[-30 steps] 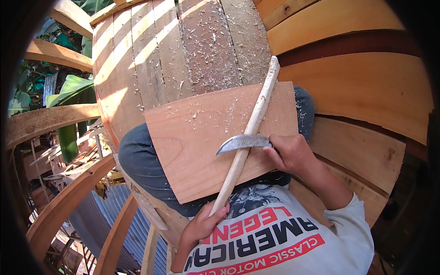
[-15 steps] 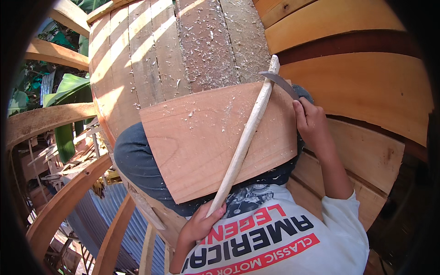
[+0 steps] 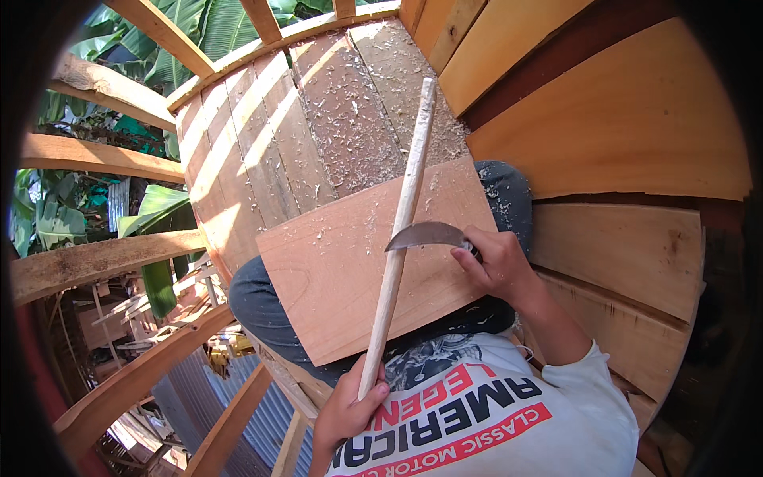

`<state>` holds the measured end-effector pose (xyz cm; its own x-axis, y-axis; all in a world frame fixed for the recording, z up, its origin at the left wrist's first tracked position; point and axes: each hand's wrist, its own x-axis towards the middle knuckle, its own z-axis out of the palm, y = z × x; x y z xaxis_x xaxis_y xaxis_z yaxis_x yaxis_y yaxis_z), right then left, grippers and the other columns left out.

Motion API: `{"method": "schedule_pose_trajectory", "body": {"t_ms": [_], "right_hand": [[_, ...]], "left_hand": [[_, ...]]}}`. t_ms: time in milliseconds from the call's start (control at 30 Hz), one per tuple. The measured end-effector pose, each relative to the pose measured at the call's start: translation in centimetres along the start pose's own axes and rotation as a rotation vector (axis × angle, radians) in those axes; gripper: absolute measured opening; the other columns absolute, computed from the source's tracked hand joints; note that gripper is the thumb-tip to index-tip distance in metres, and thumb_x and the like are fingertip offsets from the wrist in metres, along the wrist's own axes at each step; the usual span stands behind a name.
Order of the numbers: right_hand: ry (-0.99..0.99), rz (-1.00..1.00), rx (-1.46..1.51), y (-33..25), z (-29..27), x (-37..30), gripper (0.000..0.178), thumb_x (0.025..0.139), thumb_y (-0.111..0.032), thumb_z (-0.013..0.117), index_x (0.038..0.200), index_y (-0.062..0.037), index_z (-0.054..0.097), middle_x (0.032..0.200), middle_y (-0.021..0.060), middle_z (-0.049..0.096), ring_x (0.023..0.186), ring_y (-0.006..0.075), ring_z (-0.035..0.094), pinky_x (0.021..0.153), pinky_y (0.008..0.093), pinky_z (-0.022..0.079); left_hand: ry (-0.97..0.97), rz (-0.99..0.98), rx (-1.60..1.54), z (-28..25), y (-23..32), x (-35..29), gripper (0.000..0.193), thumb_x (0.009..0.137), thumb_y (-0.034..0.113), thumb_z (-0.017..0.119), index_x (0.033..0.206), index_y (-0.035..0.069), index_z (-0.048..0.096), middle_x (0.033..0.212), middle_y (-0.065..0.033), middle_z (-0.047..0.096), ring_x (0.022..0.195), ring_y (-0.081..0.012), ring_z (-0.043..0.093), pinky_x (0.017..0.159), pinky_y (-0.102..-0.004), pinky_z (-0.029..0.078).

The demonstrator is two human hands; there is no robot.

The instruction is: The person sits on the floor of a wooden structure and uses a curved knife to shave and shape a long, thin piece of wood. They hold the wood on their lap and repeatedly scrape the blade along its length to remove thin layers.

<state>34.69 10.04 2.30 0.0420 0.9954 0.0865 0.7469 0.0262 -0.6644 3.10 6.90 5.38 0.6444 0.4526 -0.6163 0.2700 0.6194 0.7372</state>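
Near my belly, my left hand is closed round the lower end of a long, pale peeled stick. The stick slants up and away over a flat wooden board that lies across my lap. My right hand grips a curved knife with a dark, sickle-like blade. Its handle is mostly hidden in my fingers. The blade lies across the middle of the stick, its tip reaching just past the stick's left side. A few small shavings lie on the board.
Wood shavings are scattered over the plank floor ahead. Wooden plank walls rise close on my right. On the left runs a railing of wooden bars, with leaves and corrugated metal sheets beyond it.
My right hand has drawn the knife down the stick, from near its far end to its middle. The stick now stands steeper, and the whole view has shifted a little.
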Motion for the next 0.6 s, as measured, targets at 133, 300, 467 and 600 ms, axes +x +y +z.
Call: {"method": "schedule_pose_trajectory", "body": {"t_ms": [133,300,467,600], "right_hand": [[0.013,-0.008,0.203,-1.5,1.1,-0.8,0.025,0.089,-0.023,0.064,0.079,-0.0014,0.057,0.057,0.0151,0.054,0.052,0.0311,0.059,0.047,0.0367,0.043],[0.137,0.092,0.635,-2.2,1.9,-1.5,0.031,0.093,-0.028,0.060,0.078,-0.0010,0.055,0.052,0.0071,0.045,0.045,0.0141,0.048,0.045,0.0299,0.036],[0.376,-0.098,0.848,-2.4,1.5,-2.1,0.040,0.091,-0.041,0.060,0.085,-0.0034,0.048,0.063,0.0020,0.048,0.050,0.0064,0.045,0.045,0.0228,0.034],[0.415,0.242,1.380,-1.8,1.2,-2.8,0.035,0.089,-0.029,0.064,0.101,-0.0019,0.046,0.070,0.0066,0.053,0.043,0.0085,0.047,0.037,0.0218,0.038]], "left_hand": [[0.028,0.105,-0.297,2.3,5.2,2.7,0.040,0.088,0.031,0.061,0.103,0.005,0.035,0.071,-0.0027,0.042,0.053,-0.0076,0.040,0.046,-0.0222,0.038],[-0.017,0.572,-0.452,4.6,9.5,9.2,0.027,0.095,0.019,0.052,0.108,0.005,0.032,0.082,-0.0061,0.046,0.067,-0.0128,0.051,0.065,-0.0287,0.048],[0.040,0.948,-0.489,6.4,11.2,13.3,0.021,0.099,0.012,0.046,0.114,0.005,0.033,0.096,-0.0097,0.048,0.096,-0.0194,0.054,0.093,-0.0363,0.044],[0.077,0.979,-0.472,7.9,10.1,15.2,0.027,0.099,0.015,0.047,0.119,0.005,0.033,0.104,-0.0123,0.050,0.103,-0.0205,0.054,0.093,-0.0364,0.044]]}}
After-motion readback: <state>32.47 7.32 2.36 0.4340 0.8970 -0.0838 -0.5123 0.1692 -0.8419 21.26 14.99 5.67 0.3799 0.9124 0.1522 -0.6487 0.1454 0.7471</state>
